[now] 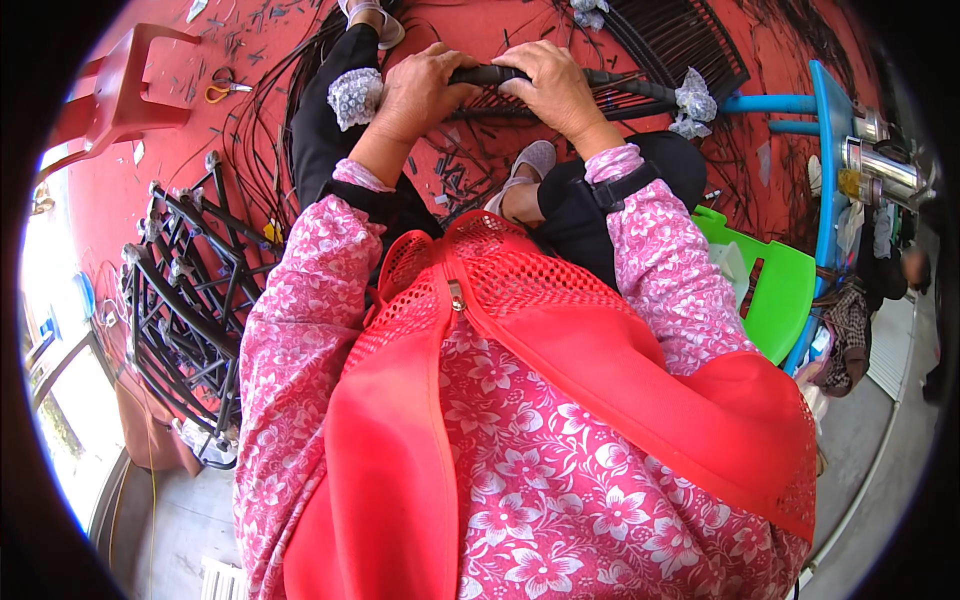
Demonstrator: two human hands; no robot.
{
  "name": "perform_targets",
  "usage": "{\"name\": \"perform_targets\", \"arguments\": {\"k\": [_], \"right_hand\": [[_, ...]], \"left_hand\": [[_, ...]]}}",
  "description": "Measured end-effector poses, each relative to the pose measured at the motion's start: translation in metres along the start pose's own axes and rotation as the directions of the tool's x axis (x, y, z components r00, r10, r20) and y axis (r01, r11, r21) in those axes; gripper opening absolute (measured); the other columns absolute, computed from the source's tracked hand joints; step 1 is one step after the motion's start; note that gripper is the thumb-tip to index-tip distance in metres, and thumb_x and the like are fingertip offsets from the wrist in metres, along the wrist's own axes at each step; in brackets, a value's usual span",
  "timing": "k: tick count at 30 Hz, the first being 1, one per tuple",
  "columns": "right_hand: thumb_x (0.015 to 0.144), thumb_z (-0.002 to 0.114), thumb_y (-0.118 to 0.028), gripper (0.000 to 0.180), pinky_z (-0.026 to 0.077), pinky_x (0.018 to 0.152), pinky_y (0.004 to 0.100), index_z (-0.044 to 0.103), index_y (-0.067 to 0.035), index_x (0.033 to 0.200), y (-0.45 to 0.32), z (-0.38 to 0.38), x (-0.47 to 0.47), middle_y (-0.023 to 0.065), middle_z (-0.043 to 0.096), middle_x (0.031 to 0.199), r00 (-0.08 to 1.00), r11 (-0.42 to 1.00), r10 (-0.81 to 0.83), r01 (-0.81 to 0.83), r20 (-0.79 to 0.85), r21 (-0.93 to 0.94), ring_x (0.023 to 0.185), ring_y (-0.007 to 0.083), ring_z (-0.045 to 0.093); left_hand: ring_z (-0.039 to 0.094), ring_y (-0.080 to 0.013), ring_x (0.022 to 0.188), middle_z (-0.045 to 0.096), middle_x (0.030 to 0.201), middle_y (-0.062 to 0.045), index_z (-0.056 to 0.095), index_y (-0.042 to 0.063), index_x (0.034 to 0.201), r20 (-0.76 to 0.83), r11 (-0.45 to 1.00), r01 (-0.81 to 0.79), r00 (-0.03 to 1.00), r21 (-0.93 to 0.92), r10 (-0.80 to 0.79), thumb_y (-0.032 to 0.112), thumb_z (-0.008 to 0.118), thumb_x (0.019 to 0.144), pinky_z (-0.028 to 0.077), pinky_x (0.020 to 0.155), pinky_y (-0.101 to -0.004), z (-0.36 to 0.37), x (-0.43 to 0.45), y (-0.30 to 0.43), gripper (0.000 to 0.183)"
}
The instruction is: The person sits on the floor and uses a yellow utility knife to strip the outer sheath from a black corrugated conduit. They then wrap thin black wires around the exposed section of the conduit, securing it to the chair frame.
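Observation:
A dark frame bar (487,76), partly wrapped with strands, lies across the top middle of the view. My left hand (424,90) is closed around its left part, beside a wad of bubble wrap (355,97) on the frame's end. Just to the right, my right hand (547,86) grips the same bar, fingers over it and thumb below. More bubble wrap (695,103) covers the frame's right end. Dark strands stretch side by side over the frame's woven panel (667,37), beyond my right hand. What lies under my palms is hidden.
Orange-handled scissors (225,86) lie on the red floor, among loose dark strands and short offcuts. A red plastic chair (124,97) stands at upper left, above stacked black metal frames (195,292). At right are a green plastic seat (784,292) and a blue stool (829,180).

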State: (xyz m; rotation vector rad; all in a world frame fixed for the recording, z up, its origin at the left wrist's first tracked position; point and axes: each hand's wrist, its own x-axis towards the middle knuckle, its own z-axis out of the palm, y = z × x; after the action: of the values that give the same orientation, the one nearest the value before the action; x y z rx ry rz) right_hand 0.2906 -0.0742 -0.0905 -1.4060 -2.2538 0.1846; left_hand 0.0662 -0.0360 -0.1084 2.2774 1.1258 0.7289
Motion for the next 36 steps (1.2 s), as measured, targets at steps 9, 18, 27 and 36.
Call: {"name": "perform_targets", "arguments": {"k": [9,18,27,36], "right_hand": [[0.081,0.076,-0.014,0.022,0.044,0.095,0.0396,0.072,-0.013,0.103,-0.04,0.011,-0.006,0.0024,0.07,0.103,0.966,0.998,-0.014,0.0,-0.258,-0.056,0.104,0.0233,0.063],[0.099,0.06,-0.026,0.029,0.051,0.08,0.0266,0.075,-0.003,0.11,-0.051,0.056,-0.044,-0.001,0.074,0.103,0.642,0.21,0.731,-0.536,0.233,0.817,0.096,0.0135,0.067],[0.093,0.068,-0.023,0.016,0.048,0.079,0.0294,0.071,-0.016,0.107,-0.041,0.063,-0.033,-0.0063,0.07,0.104,0.545,-0.303,0.594,-0.53,0.592,0.792,0.098,0.0087,0.062],[0.092,0.069,-0.021,0.015,0.049,0.069,0.0267,0.073,-0.009,0.101,-0.047,0.062,-0.031,-0.0026,0.07,0.09,0.659,-0.065,0.628,-0.485,0.413,0.872,0.081,0.0071,0.061]], "left_hand": [[0.07,-0.0345,0.095,0.073,0.098,-0.011,0.077,0.012,0.102,0.1,0.994,0.078,0.993,-0.077,-0.07,0.033,0.081,0.072,0.055,0.082,-0.0448,-0.004,0.008,-0.001,0.037],[0.071,-0.0335,0.094,0.072,0.098,-0.011,0.076,0.01,0.106,0.194,0.99,0.137,0.972,-0.025,-0.129,0.034,0.081,0.073,0.055,0.083,-0.0435,-0.006,0.008,0.003,0.041],[0.069,-0.0325,0.095,0.068,0.1,-0.009,0.073,0.009,0.109,0.185,0.999,0.023,0.982,0.021,-0.027,0.033,0.077,0.079,0.053,0.081,-0.0407,-0.009,0.005,0.009,0.038],[0.068,-0.0329,0.096,0.067,0.101,-0.008,0.071,0.011,0.11,0.198,0.998,-0.003,0.98,0.068,-0.01,0.036,0.074,0.083,0.053,0.082,-0.042,-0.011,0.001,0.014,0.038]]}}
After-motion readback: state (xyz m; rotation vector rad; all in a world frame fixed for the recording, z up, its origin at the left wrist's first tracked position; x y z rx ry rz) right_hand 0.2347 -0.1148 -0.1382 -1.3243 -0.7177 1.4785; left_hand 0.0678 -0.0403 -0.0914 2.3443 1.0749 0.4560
